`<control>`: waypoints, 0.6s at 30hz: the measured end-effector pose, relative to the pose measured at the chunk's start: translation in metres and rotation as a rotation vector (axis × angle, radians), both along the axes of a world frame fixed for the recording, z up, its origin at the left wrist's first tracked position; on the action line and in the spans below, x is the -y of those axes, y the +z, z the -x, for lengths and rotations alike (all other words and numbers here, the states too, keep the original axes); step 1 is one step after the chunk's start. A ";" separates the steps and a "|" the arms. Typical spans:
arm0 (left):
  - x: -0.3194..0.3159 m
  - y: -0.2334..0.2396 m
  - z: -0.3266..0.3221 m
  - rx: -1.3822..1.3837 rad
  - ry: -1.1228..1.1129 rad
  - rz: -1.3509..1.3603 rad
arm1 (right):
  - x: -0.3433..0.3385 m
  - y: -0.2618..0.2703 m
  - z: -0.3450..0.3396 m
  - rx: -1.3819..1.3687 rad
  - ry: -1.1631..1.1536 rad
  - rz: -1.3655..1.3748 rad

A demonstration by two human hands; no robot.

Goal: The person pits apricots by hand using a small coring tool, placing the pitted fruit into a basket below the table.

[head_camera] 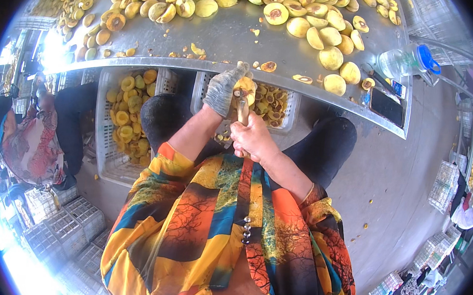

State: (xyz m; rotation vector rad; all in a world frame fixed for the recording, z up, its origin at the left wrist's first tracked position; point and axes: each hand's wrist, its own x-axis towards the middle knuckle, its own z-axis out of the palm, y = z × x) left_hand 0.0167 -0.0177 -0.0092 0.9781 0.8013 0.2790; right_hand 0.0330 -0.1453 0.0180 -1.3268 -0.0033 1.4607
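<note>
My left hand (220,91), in a grey knit glove, holds a halved yellow stone fruit (245,86) just past the metal table's front edge. Bare, my right hand (253,136) grips the wooden handle (242,111) of a small tool. The tool's metal end meets the brown centre of the fruit; its exact shape is hidden. Beneath my hands, a white crate (291,110) contains brown-centred fruit pieces (269,104). Left of my knee, another white crate (102,138) holds hollowed yellow halves (128,111).
Many fruit halves (330,35) lie across the metal table (228,36). A clear bottle with a blue cap (427,60) and a phone (386,107) rest at its right corner. Another person (35,141) sits at left. White crates (66,222) are stacked behind, lower left.
</note>
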 end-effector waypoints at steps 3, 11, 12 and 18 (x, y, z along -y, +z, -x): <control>-0.004 -0.007 -0.001 0.059 -0.023 0.362 | 0.001 0.003 0.000 -0.105 0.029 0.038; 0.001 -0.018 -0.003 -0.010 -0.181 -0.291 | 0.011 0.002 -0.008 -0.285 0.039 -0.013; 0.000 -0.016 -0.003 -0.116 -0.308 -0.669 | 0.012 0.001 -0.010 -0.342 0.042 -0.030; 0.010 -0.023 -0.009 0.041 0.006 0.059 | 0.019 -0.011 -0.018 -0.547 0.021 -0.148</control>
